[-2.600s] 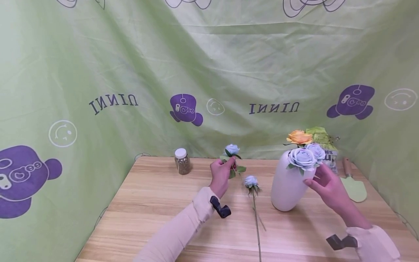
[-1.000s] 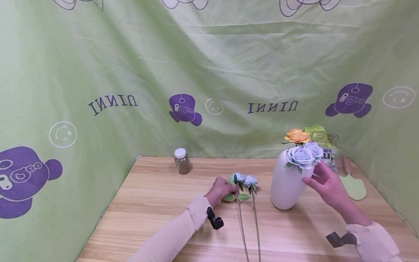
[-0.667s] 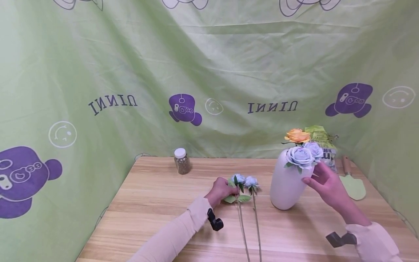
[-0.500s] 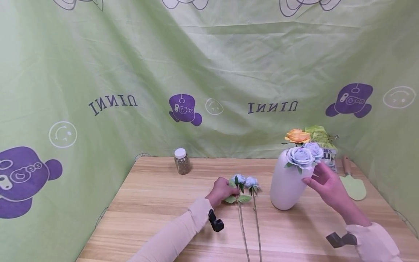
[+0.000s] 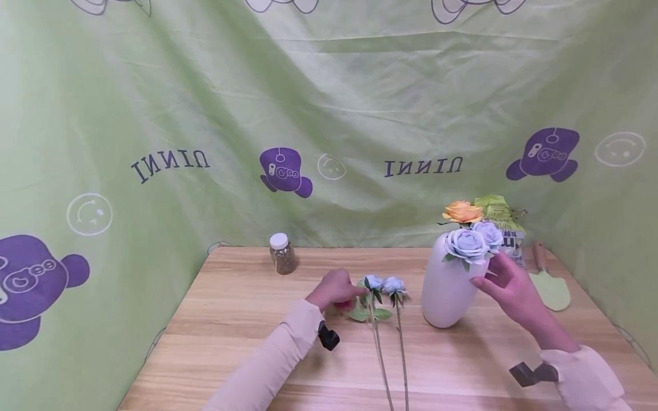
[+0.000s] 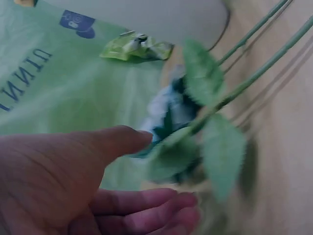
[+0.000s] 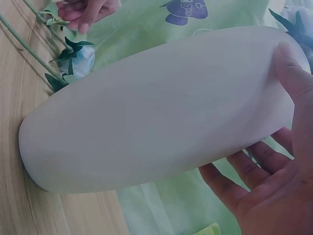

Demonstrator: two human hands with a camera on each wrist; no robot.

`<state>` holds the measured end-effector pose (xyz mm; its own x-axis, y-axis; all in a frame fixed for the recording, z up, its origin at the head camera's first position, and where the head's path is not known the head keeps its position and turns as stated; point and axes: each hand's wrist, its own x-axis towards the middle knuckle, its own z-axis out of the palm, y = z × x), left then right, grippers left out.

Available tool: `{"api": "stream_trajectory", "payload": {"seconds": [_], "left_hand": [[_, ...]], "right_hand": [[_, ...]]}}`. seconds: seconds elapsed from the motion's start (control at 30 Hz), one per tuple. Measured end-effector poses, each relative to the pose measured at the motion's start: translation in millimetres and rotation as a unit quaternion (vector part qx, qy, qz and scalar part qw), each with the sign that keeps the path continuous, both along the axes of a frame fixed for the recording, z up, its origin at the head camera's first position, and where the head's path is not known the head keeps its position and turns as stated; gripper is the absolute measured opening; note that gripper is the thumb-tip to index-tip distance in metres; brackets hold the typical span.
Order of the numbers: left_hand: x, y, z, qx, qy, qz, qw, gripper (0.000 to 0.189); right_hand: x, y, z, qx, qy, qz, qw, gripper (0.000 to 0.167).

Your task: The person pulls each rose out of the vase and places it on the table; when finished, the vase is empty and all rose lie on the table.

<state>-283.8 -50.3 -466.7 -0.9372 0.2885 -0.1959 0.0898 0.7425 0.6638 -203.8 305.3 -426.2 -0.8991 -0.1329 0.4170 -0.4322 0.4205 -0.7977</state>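
Two pale blue roses lie side by side on the table, the left rose (image 5: 372, 282) and the right rose (image 5: 394, 285), their long stems pointing toward the front edge. Just left of the left rose is my left hand (image 5: 336, 289); its thumb and fingers are spread apart and pinch nothing, close to the leaves (image 6: 222, 152). My right hand (image 5: 511, 288) grips the upper right side of a white vase (image 5: 446, 288), thumb in front and fingers behind. An orange rose (image 5: 462, 212) and two blue roses (image 5: 466, 245) stand in the vase, which looks slightly tilted.
A small jar with a white lid (image 5: 283, 253) stands at the back left of the wooden table (image 5: 231, 319). Behind the vase is a green bag (image 5: 501, 220). A trowel (image 5: 550, 288) lies at the right. Green printed cloth hangs behind.
My left hand lowered a blue rose onto the table beside the other one, then let go and drew back slightly left. My right hand stays on the vase.
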Motion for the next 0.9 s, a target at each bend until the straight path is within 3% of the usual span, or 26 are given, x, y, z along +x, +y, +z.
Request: {"api": "stream_trajectory", "payload": {"seconds": [0.1, 0.17, 0.23, 0.33, 0.53, 0.63, 0.9], "left_hand": [[-5.9, -6.5, 11.2, -0.028, 0.035, -0.006, 0.999, 0.041], [-10.0, -7.7, 17.0, -0.015, 0.058, 0.001, 0.9982, 0.033], [-13.4, -6.3, 21.5, 0.015, 0.085, 0.003, 0.9963, 0.025], [-14.8, 0.7, 30.6, 0.082, 0.09, 0.001, 0.9926, 0.015], [-11.2, 27.6, 51.4, 0.176, 0.08, -0.019, 0.981, 0.015], [-9.5, 44.9, 69.7, 0.206, 0.087, -0.034, 0.9742, 0.017], [-2.4, 88.0, 115.4, 0.216, 0.137, -0.076, 0.9638, 0.016]], "right_hand": [[-0.4, -1, 1.3, -0.001, 0.003, 0.002, 1.0, 0.072], [-0.4, -2, 1.7, -0.002, 0.005, 0.003, 1.0, 0.072], [-0.3, -2, 1.7, -0.001, 0.005, 0.003, 1.0, 0.072], [-0.2, -1, 1.1, -0.002, 0.003, 0.003, 1.0, 0.073], [-0.5, -1, -0.2, -0.001, 0.002, 0.003, 1.0, 0.075], [-0.7, 0, -0.7, -0.001, 0.004, 0.001, 1.0, 0.075], [-0.9, 0, -1.0, -0.003, 0.0, 0.001, 1.0, 0.073]]}}
